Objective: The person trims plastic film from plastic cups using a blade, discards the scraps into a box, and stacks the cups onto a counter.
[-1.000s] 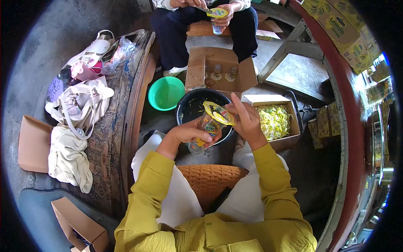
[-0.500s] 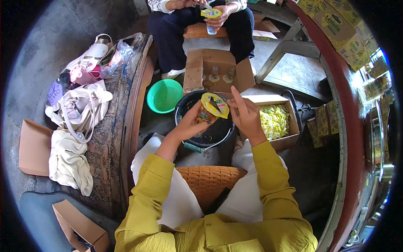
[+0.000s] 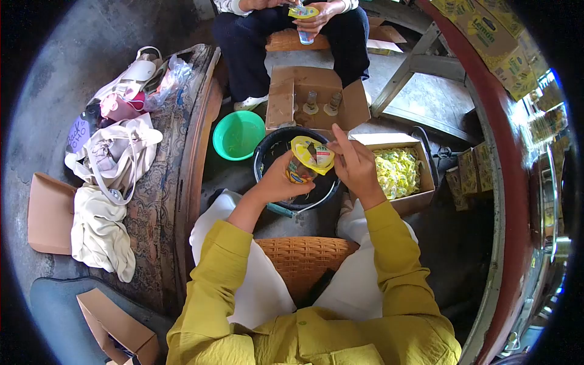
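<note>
Head view, only view: left hand (image 3: 275,184) has its fingers curled round a clear printed cup (image 3: 297,173), thumb on near side, grip firm-looking. Cup sits tilted inside that grip, just left of the right fingers. Yellow lid (image 3: 316,159) on top of cup, above left fingertips; dark patch on lid, can't tell if cut or print. Right hand (image 3: 356,167) at lid's right edge: index finger raised and straight, others bent close to the rim. Can't tell whether right thumb and fingers pinch the lid or something small.

Below both hands' fingers: black bucket (image 3: 261,153), pale bits inside, teal handle grip (image 3: 280,210) just below left fingers. Left of left fingers and farther out: green basin (image 3: 238,137). Straight beyond fingers: open cardboard box (image 3: 281,97) with small clear cups (image 3: 311,100) inside. Right of right fingers: second carton (image 3: 417,202) full of yellow-white scraps (image 3: 397,173). Nearer the body than fingers: woven stool (image 3: 307,258) between the knees. Far left of left fingers: patterned bench (image 3: 155,219) with cream bag (image 3: 115,146).

Well beyond fingers, another person's hand (image 3: 317,18) wraps a similar cup (image 3: 306,36), yellow lid on it, other hand up at that lid.
</note>
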### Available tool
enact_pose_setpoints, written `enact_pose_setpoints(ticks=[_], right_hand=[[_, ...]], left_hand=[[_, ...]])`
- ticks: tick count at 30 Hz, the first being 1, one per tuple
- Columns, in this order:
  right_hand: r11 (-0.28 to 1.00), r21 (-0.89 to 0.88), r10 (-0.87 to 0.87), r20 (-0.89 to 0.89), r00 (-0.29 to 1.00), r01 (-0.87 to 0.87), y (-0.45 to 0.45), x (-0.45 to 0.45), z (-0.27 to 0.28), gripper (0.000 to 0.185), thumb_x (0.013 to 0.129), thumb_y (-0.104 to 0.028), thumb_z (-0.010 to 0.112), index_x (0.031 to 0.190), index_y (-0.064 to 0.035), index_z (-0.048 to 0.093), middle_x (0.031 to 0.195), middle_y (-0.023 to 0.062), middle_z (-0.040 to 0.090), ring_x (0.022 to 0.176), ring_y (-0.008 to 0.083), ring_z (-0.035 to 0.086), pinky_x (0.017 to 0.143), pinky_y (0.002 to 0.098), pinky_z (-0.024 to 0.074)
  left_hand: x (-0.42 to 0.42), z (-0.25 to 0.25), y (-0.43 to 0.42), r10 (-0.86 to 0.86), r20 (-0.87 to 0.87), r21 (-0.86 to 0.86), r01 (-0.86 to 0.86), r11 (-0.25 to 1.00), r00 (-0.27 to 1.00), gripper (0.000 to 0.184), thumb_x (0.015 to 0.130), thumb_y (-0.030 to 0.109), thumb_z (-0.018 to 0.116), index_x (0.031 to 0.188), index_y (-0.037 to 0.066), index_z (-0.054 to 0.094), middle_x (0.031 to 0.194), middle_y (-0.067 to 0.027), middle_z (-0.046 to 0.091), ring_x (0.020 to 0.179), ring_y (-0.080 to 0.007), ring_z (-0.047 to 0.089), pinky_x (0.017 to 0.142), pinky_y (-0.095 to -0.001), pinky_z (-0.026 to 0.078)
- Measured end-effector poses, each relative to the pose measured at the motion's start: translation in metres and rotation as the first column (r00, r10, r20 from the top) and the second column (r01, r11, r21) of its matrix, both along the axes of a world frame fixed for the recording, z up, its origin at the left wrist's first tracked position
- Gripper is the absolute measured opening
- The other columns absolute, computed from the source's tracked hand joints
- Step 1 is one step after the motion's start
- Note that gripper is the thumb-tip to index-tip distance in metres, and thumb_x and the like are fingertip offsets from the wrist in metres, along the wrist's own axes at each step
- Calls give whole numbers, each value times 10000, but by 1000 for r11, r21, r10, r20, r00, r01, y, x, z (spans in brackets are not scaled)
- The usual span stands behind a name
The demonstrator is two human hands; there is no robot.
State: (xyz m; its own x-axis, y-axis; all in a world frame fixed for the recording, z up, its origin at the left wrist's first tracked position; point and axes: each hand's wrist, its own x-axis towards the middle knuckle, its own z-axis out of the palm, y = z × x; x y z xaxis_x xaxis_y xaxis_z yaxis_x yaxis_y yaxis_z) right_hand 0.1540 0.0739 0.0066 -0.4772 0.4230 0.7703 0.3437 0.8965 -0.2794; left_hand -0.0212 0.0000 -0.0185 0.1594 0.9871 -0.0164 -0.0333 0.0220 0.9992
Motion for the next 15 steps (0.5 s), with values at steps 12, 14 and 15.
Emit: enact_pose_setpoints(ticks=[12, 14, 15], right_hand=[[997, -45, 53, -21, 998, -54, -4, 1, 4, 527, 644, 74, 604, 1159, 0, 520, 746, 88, 621, 622, 225, 590, 571, 317, 480], [997, -55, 46, -59, 997, -49, -4, 1, 6, 527, 641, 79, 610, 1154, -1, 522, 735, 82, 621, 615, 222, 590, 575, 315, 481], [997, -59, 43, -77, 996, -48, -4, 1, 7, 527, 639, 81, 613, 1152, -2, 523, 730, 80, 620, 612, 220, 591, 577, 314, 482]], left_hand=[[-5, 11, -1, -257, 292, -66, 288, 955, 921, 438, 666, -8, 674, 1058, 49, 487, 902, -34, 567, 853, -98, 557, 730, -238, 465], [-6, 16, -1, -229, 298, -108, 271, 957, 927, 453, 667, -8, 674, 1071, 49, 477, 933, -35, 556, 863, -97, 551, 742, -243, 464], [-6, 18, -1, -213, 301, -129, 261, 957, 929, 460, 668, -9, 674, 1077, 49, 471, 948, -35, 550, 868, -97, 548, 747, -245, 463]])
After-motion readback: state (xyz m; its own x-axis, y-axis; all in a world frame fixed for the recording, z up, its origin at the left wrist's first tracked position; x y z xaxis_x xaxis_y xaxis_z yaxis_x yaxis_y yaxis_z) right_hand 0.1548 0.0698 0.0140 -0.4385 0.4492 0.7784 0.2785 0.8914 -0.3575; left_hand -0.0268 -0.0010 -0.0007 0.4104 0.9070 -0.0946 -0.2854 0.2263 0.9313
